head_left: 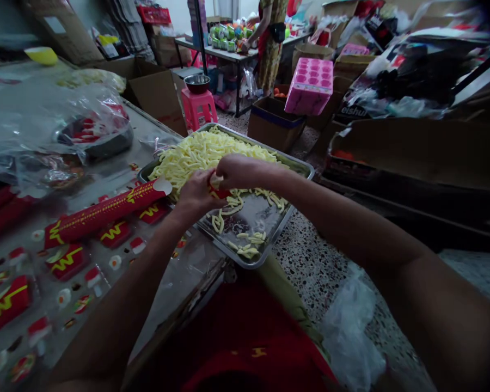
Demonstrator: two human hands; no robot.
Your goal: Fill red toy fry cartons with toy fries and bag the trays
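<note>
My left hand [196, 191] is closed around a small red french fry box [218, 188], held over a metal tray [283, 231]. At the box's upper end are the bent fingers of my right hand [239, 170]; what they grip, if anything, is hidden. Pale yellow toy fries [200, 152] are heaped across the far part of the tray, with a few loose pieces near its front corner. Left of my left hand, a long nested stack of red fry boxes [102, 213] with yellow marks lies on the table.
Red pouches [115, 233] and tiny food pieces in clear plastic cover the table at left. Beyond the tray stand a pink stool [198, 106] with a metal bowl [197, 81] and cardboard boxes [275, 122]. Another person [269, 49] works at a back table.
</note>
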